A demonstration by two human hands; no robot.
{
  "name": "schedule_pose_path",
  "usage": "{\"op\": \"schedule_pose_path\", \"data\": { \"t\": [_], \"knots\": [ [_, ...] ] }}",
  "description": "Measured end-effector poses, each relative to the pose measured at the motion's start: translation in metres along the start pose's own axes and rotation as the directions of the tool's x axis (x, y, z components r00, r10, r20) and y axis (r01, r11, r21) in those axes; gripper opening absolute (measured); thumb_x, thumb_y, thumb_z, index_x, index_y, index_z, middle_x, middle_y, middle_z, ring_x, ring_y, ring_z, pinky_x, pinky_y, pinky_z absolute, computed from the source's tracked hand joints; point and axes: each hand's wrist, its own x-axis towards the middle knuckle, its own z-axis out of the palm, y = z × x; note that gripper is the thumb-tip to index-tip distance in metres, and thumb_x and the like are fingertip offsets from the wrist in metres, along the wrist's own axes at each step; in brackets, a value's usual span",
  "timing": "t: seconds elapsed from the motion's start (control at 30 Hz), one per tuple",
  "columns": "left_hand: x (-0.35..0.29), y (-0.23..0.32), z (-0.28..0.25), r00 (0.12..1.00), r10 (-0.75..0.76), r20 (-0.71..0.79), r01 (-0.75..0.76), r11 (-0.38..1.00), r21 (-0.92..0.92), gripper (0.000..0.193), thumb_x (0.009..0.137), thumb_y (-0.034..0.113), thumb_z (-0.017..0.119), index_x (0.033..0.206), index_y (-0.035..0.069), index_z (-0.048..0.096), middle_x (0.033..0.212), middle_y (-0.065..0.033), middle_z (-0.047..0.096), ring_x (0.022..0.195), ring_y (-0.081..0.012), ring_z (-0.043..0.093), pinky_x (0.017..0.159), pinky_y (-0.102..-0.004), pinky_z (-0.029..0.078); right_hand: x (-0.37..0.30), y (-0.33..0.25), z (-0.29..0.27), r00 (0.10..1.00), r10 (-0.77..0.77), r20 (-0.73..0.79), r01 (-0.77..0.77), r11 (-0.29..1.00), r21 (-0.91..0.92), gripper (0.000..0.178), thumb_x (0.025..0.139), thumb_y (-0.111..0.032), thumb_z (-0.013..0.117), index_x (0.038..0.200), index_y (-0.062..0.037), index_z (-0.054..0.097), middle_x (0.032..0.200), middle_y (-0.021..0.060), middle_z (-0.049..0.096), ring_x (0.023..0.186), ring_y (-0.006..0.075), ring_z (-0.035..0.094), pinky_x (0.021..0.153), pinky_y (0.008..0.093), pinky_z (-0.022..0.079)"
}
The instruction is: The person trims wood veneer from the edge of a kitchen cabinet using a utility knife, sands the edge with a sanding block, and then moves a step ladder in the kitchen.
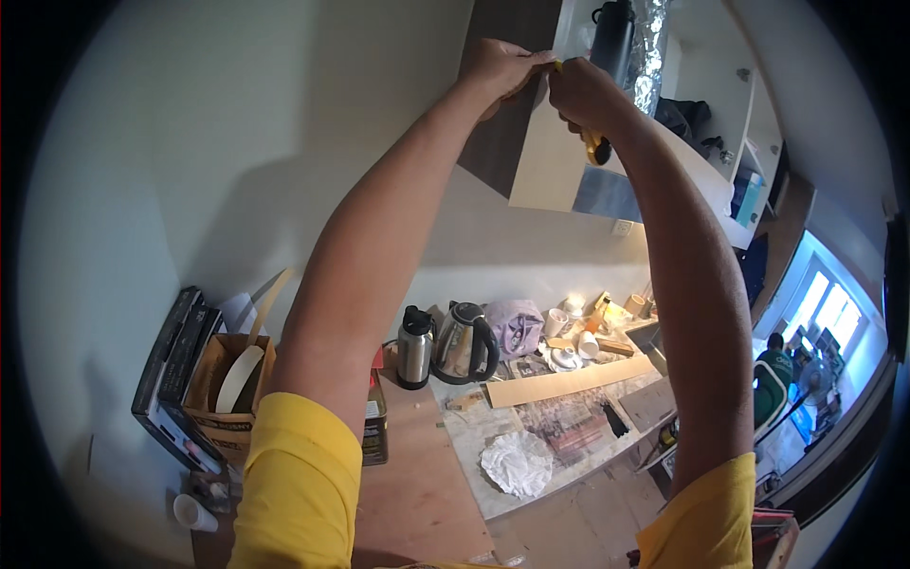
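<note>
Both my arms reach up to a wall cabinet (548,156) with an open front. At its edge, my left hand (500,74) is closed, thumb and fingers pinched together; what lies between them is too small to make out. Right beside it, my right hand (583,93) is wrapped round a yellow-and-black handled tool (597,149). The handle's black end sticks out below my fist, and a bit of yellow shows near my left fingertips. The tool's exact kind is hidden by my fingers. Behind my right hand stands a black bottle (613,43) next to crinkled silver foil (650,57).
On the counter below are a steel flask (414,349), an electric kettle (464,343), a purple bag (515,327), a long tan strip (569,381) and crumpled white paper (517,464). A cardboard box (204,394) stands at left. Far right, a person (775,370) sits near a window.
</note>
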Motion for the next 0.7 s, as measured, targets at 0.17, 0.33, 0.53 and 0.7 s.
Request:
{"op": "schedule_pose_path", "data": {
  "t": [0.17, 0.33, 0.53, 0.7],
  "knots": [
    [0.017, -0.004, 0.001, 0.990, 0.118, -0.077, -0.106, 0.983, 0.149, 0.029, 0.081, 0.029, 0.075, 0.087, 0.001, 0.071, 0.064, -0.0001, 0.061, 0.052, -0.0074, 0.053, 0.048, -0.0251, 0.039, -0.025, -0.022, -0.006, 0.982, 0.143, -0.121, -0.101, 0.948, 0.300, 0.022, 0.086, -0.006, 0.048, 0.080, 0.0079, 0.064, 0.065, 0.0134, 0.065, 0.056, 0.0237, 0.069, 0.053, 0.0354, 0.056],
    [0.023, 0.002, 0.010, 1.000, 0.029, 0.000, -0.029, 0.984, 0.174, 0.017, 0.081, 0.019, 0.068, 0.074, 0.004, 0.066, 0.063, -0.0011, 0.060, 0.053, -0.0081, 0.052, 0.047, -0.0244, 0.038, -0.021, 0.019, -0.015, 0.865, -0.284, -0.413, 0.136, 0.926, -0.352, 0.020, 0.086, -0.007, 0.049, 0.082, 0.0049, 0.064, 0.067, 0.0112, 0.065, 0.058, 0.0236, 0.069, 0.058, 0.0369, 0.056],
    [0.020, 0.015, 0.010, 0.990, -0.097, -0.103, 0.109, 0.987, 0.118, 0.015, 0.078, 0.015, 0.070, 0.071, 0.005, 0.062, 0.066, -0.0023, 0.059, 0.054, -0.0097, 0.052, 0.047, -0.0251, 0.039, -0.036, -0.014, -0.025, 0.981, 0.086, -0.173, -0.027, 0.947, 0.319, 0.018, 0.086, -0.009, 0.052, 0.085, 0.0030, 0.065, 0.067, 0.0092, 0.066, 0.057, 0.0203, 0.069, 0.055, 0.0332, 0.056],
    [0.014, 0.013, 0.016, 0.966, -0.189, -0.174, 0.172, 0.979, -0.111, 0.013, 0.077, 0.012, 0.071, 0.075, 0.004, 0.060, 0.067, -0.0024, 0.058, 0.055, -0.0112, 0.053, 0.044, -0.0272, 0.038, -0.029, -0.011, 0.001, 0.982, 0.136, -0.134, -0.106, 0.971, 0.214, 0.015, 0.085, -0.009, 0.057, 0.087, 0.0024, 0.067, 0.069, 0.0091, 0.067, 0.057, 0.0205, 0.070, 0.055, 0.0311, 0.057]
  ]
}}
